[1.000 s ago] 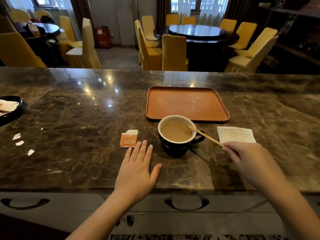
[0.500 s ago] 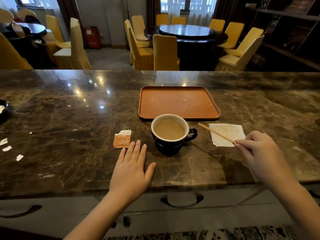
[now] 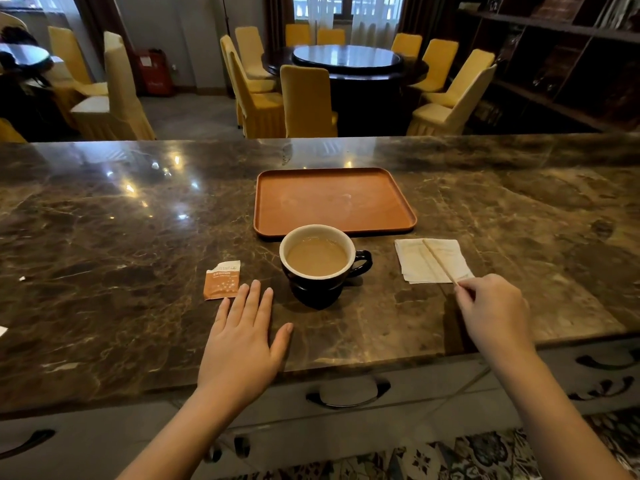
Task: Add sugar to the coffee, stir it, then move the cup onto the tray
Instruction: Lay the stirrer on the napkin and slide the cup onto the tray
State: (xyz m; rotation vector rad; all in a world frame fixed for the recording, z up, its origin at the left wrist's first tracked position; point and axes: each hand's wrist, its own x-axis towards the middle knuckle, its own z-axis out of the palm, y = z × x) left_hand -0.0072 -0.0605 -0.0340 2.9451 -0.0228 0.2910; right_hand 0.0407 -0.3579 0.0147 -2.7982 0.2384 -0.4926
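A black cup [image 3: 323,289] with a white inside holds milky coffee and stands on the marble counter, its handle pointing right. Just behind it lies the orange tray [image 3: 266,202], with nothing on it. A torn orange sugar packet [image 3: 222,280] lies left of the cup. My left hand [image 3: 242,344] rests flat on the counter, fingers apart, just below the packet. My right hand [image 3: 491,311] pinches the near end of a wooden stir stick [image 3: 439,260], whose far end lies over a white napkin [image 3: 415,261] right of the cup.
The marble counter [image 3: 104,271] runs the full width, with drawer handles along its front edge below my hands. Small white paper scraps lie at its far left. Behind it stand yellow-covered chairs [image 3: 306,102] and a round dark table.
My right hand has drawn the stir stick out of the cup and carried it right, down onto the napkin. My left hand has stayed flat on the counter.
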